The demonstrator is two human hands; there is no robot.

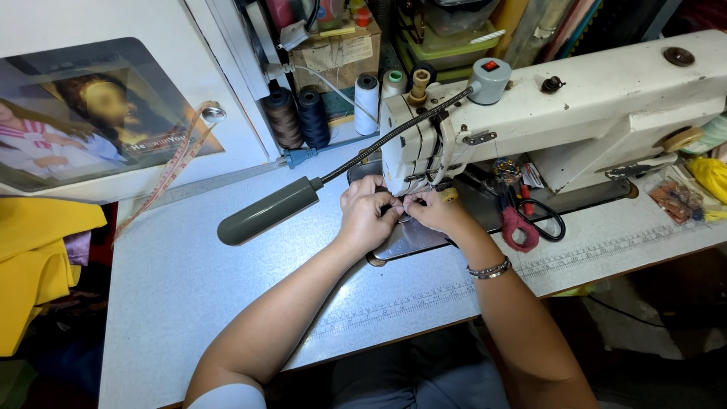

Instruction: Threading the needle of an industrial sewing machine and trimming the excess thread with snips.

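A white industrial sewing machine stands on a pale grey table. Both my hands are bunched together right under its needle head, over the metal bed plate. My left hand has its fingers curled and pinched at the needle area. My right hand, with a bracelet on the wrist, pinches something small and thin there too; what it is stays hidden by the fingers. A grey gooseneck lamp reaches in from the left.
Thread spools stand behind the machine beside a cardboard box. Scissors with red-wrapped handles lie right of my hands. A measuring tape hangs at the left near a framed picture. Yellow fabric is piled at the far left.
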